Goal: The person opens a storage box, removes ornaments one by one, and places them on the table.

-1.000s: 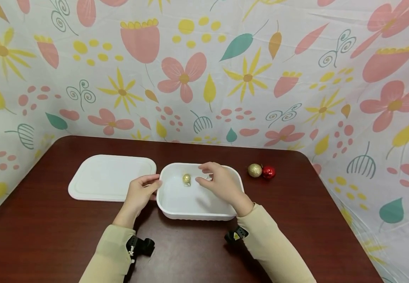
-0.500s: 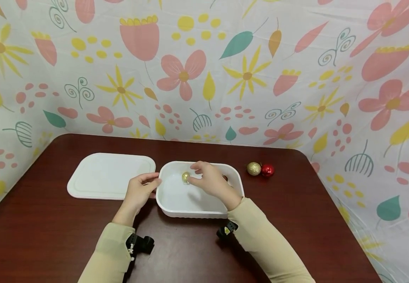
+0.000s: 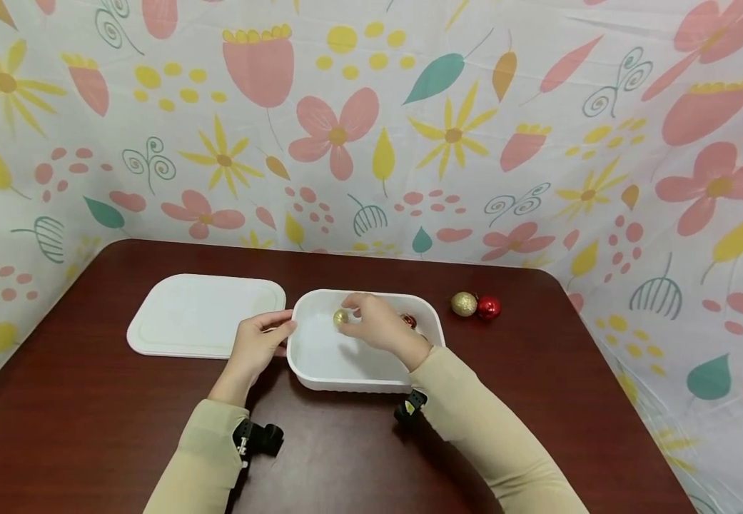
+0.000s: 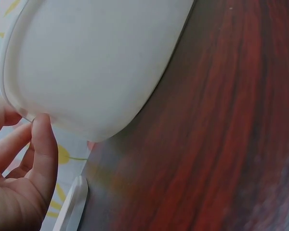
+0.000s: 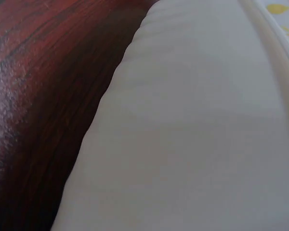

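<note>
Right hand (image 3: 380,327): inside the white tub (image 3: 345,375), fingertips pinching a gold bauble (image 3: 340,318) near its far left corner. Left hand (image 3: 257,344): fingers curled against the tub's left rim, thumb on the edge. White lid (image 3: 204,315) lies left; a gold ball (image 3: 464,304) and red ball (image 3: 489,308) right on the surface (image 3: 88,428).

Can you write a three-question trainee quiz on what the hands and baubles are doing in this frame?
1. True or false: the lid covers the white tub.
2. Which hand pinches the gold bauble inside the tub? A left hand B right hand
3. How many baubles lie on the table outside the tub?

Key: 1 false, it lies beside the tub. 2 B. 3 two, the gold glitter ball and the red ball.
</note>
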Available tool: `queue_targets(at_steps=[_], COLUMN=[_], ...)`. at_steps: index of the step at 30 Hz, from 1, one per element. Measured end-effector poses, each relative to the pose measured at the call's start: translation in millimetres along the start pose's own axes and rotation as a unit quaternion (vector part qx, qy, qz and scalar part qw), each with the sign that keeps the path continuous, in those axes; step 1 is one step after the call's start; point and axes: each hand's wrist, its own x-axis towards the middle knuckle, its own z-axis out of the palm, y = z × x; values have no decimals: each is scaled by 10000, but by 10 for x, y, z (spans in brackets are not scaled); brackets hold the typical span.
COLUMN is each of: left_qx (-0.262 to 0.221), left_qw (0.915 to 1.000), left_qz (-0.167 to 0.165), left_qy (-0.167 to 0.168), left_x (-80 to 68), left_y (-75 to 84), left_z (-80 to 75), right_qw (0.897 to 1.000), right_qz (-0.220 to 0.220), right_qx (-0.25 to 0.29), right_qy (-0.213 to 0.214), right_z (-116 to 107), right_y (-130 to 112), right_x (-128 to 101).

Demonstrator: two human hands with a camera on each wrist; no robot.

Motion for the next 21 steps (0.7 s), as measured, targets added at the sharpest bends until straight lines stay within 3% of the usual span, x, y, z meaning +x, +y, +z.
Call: queue_targets(at_steps=[12, 21], left_qx=[-45, -62], left_qw=[10000, 10000], left_qz=[31, -1], left_qy=[7, 10], left_x=[25, 9], left_y=[-8, -6], left_z=[7, 2], right_qw=[9978, 9901], right_qz=[-197, -430], right_qx=[-616, -1283], right_qy=[-128, -378], right_z=[41, 105], right_y=[-7, -3], right_x=[101, 146])
